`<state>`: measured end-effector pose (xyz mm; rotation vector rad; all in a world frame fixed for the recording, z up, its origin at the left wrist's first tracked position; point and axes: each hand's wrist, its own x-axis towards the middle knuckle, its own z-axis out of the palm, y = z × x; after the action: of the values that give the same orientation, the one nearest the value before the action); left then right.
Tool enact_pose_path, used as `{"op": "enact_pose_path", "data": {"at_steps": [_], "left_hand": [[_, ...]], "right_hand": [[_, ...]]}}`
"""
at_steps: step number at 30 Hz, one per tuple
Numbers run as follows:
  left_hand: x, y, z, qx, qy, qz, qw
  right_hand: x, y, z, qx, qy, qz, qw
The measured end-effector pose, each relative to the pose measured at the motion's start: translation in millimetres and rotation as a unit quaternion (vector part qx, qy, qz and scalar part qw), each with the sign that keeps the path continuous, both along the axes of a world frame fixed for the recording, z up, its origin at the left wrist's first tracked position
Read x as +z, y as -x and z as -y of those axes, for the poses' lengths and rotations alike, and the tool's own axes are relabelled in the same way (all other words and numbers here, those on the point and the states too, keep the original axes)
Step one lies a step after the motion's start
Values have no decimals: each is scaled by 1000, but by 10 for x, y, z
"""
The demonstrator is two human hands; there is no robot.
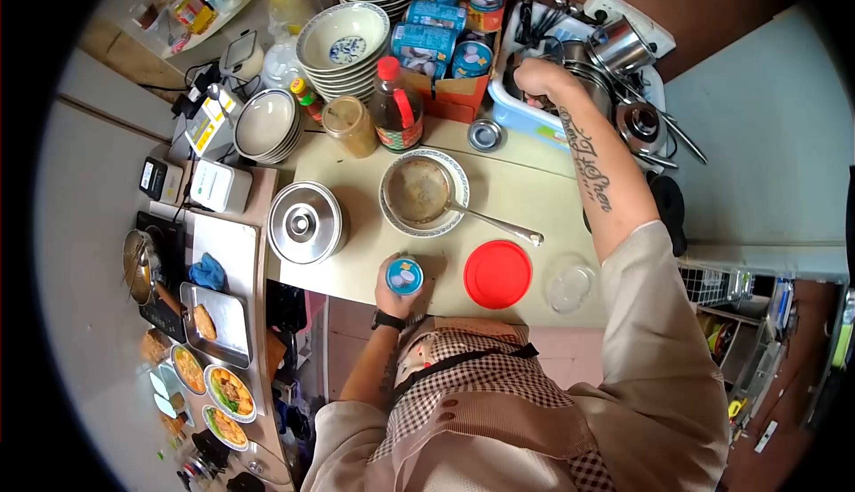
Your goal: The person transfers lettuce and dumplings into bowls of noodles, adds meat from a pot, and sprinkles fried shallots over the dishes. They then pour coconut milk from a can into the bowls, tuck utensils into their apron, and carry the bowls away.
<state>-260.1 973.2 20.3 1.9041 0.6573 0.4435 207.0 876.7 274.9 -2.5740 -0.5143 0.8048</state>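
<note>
My left hand (390,289) is wrapped round a small blue can (405,276), upright at the front edge of the table. My right hand (543,80) reaches into a blue-and-white plastic basin (525,123) packed with pots and utensils. Its fingers are curled closed at the basin's left side, and what they hold, if anything, is hidden. Between my hands stands a patterned bowl (395,222) bearing a strainer or ladle (494,222), whose handle points right. Beside it are a red lid (498,274) and a clear lid (570,284).
A lidded steel pot (305,225) stands left on the table. Behind are stacked bowls (343,42), a jar (349,127), a red-capped bottle (396,109), and a carton of blue cans (423,47). Bowls of food (230,391) and a metal tray (233,349) occupy the left counter.
</note>
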Motion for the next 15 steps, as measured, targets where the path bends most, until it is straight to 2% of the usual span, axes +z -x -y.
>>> {"op": "enact_pose_path", "data": {"at_steps": [3,5,6,8,10,11,12,13,14,15], "left_hand": [[58,285,181,50,18,-9,999],[28,568,299,41,2,-28,999],[37,630,413,52,-13,-35,998],[-179,687,686,41,-36,-9,998],[-42,502,916,67,-30,-13,997],[-47,349,901,40,-29,-8,999],[76,400,1032,65,-17,-5,998],[264,548,1125,90,-5,-2,996],[391,646,1037,106,4,8,994],[527,658,988,122,13,20,992]], "right_hand": [[-189,148,-502,15,-46,-44,998],[-1282,-433,-724,130,-97,-63,985],[-1408,-304,-667,70,-111,-5,991],[-1308,-356,-209,41,-102,-16,994],[-1111,-574,237,15,-70,-23,997],[-801,-420,772,-10,-41,179,983],[-652,-87,908,74,-55,372,923],[-365,698,825,65,-216,253,941],[-609,956,870,96,-359,153,916],[-709,1445,845,136,-452,47,880]]}}
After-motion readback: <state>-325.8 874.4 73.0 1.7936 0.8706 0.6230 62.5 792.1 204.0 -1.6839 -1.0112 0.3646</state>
